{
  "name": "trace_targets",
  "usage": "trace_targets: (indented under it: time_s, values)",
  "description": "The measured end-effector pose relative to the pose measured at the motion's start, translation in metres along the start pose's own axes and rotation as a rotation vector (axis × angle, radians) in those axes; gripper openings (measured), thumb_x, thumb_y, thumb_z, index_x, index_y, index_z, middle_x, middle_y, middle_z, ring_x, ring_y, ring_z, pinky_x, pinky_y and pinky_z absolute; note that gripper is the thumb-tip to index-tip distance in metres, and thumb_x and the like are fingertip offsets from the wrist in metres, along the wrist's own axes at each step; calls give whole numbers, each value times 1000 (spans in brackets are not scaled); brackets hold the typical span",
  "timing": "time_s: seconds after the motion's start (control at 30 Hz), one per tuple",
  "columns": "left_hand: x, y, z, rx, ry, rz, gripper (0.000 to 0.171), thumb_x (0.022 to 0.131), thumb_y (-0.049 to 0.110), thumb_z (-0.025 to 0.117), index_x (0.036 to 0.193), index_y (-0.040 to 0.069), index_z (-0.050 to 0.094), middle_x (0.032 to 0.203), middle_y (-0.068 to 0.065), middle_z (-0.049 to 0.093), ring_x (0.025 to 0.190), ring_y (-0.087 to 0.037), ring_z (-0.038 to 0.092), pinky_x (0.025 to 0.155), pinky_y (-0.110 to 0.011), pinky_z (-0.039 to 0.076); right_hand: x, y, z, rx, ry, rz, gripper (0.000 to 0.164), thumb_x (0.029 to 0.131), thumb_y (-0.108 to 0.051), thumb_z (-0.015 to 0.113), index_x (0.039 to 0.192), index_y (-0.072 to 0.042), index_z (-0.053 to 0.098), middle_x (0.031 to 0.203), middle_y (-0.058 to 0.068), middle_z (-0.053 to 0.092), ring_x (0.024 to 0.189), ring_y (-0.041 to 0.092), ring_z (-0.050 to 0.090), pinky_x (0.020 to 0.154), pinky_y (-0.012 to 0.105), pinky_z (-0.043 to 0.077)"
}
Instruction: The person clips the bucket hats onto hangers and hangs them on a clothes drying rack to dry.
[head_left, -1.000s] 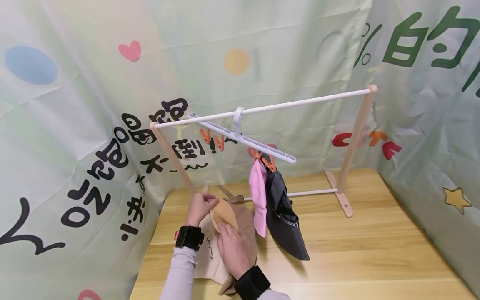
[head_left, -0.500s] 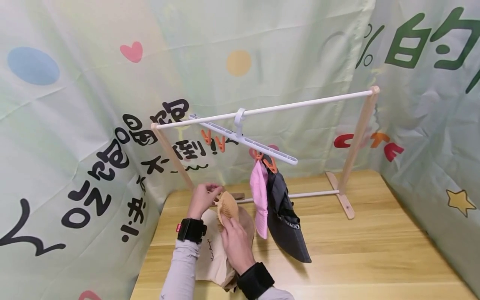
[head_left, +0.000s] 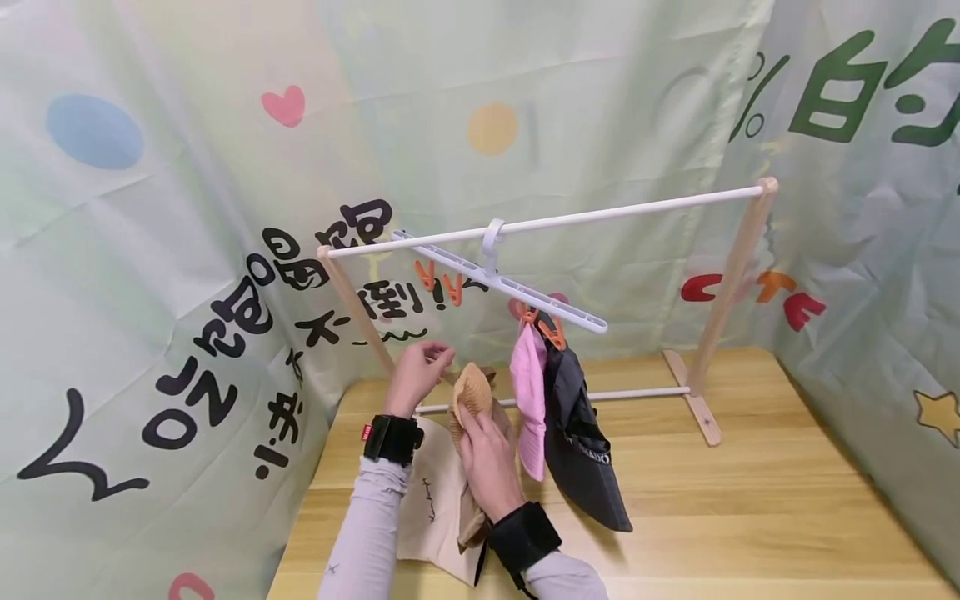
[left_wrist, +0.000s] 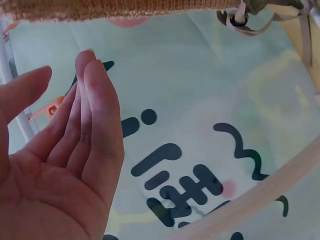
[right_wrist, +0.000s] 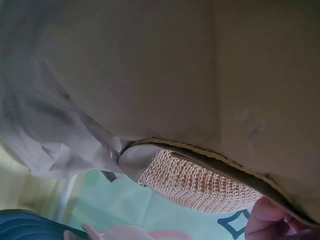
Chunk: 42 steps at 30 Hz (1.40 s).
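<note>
A beige-and-brown hat [head_left: 433, 500] with a tan woven part [head_left: 474, 385] is lifted at the table's left side. My right hand [head_left: 491, 468] grips it, and in the right wrist view fingers [right_wrist: 265, 215] pinch its edge beside the woven part [right_wrist: 200, 185]. My left hand [head_left: 418, 377] is raised just left of the hat, apart from it. In the left wrist view this hand [left_wrist: 75, 145] has fairly straight fingers and nothing between them; the woven edge [left_wrist: 125, 9] and a cord with a toggle [left_wrist: 239, 19] show above it.
A pale hanger [head_left: 517, 287] hangs from the rack's white rod [head_left: 637, 208]. Two orange clips [head_left: 452, 288] on its left hold nothing. Orange clips on its right hold a pink hat [head_left: 529, 400] and a dark hat [head_left: 588, 492]. A wooden post [head_left: 356, 308] stands behind my left hand.
The right hand has raised the hat off the table and tilted it more upright. My left hand has moved up, away from the hat's edge. The view has shifted slightly.
</note>
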<state>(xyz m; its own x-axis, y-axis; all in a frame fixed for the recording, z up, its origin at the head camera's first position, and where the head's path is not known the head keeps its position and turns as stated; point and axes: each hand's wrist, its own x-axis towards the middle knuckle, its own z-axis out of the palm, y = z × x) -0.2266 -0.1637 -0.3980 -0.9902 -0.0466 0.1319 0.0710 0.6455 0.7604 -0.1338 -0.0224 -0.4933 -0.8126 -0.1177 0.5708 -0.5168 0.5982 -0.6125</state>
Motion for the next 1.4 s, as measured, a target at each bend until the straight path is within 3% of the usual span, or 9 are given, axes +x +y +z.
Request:
trace_targets:
  time_s: [0.2,0.37,0.57,0.73,0.9,0.97,1.07,1.2,1.4]
  values:
    - [1,5,-2,9,-39,30,27,99,24,74,113,1,76,97,-12,77,73,-20,73,71,-33,60,13,-2,-3,-8,-21,5,42,101,-5,62,142,-9,65,101,7,66,95,30,67,87,47,52]
    - [2,9,-2,7,-45,49,25,96,23,77,109,2,78,93,-10,78,70,-16,71,68,-31,59,20,-3,-7,-6,-42,19,42,102,-7,61,144,-10,64,109,8,67,100,30,67,89,48,52]
    - [7,15,2,36,-41,87,22,96,21,77,106,2,78,90,-9,78,75,-17,70,67,-29,55,26,2,-8,5,-54,13,43,103,-6,60,145,-9,63,107,8,65,97,29,65,88,47,51]
    - [11,15,7,4,-75,76,17,95,10,75,108,-2,76,95,-14,78,78,-21,74,68,-30,59,28,6,-7,22,-51,14,43,102,-4,60,145,-8,63,111,10,67,104,31,66,93,49,51]
    - [15,15,6,-49,-74,37,23,96,11,75,113,-5,73,95,-18,78,74,-21,73,67,-31,60,32,8,-6,43,-41,-2,42,102,-3,59,144,-5,63,119,14,68,116,35,64,99,49,51]
    - [18,16,6,-71,-69,28,29,95,13,77,116,-7,71,95,-19,77,72,-20,73,66,-31,60,34,10,-6,37,-29,-8,42,102,-3,60,144,-5,63,116,13,68,110,35,65,94,48,52]
    - [25,18,5,-122,-23,15,39,93,17,80,121,-8,68,98,-21,77,69,-24,74,65,-33,61,37,11,-7,28,-5,-12,43,101,-2,61,143,-4,63,106,11,66,96,33,65,85,46,52]
    - [36,19,2,-171,105,1,46,92,23,83,124,-8,67,105,-23,75,77,-34,76,65,-35,63,40,11,-7,24,1,-13,42,100,-2,62,142,-4,64,100,9,64,88,31,64,80,44,52]
    - [48,21,4,-76,223,11,51,95,36,79,126,-3,70,117,-21,75,101,-33,75,89,-45,58,43,11,-7,14,-18,6,43,100,-3,61,143,-7,64,102,9,65,93,30,65,81,44,53]
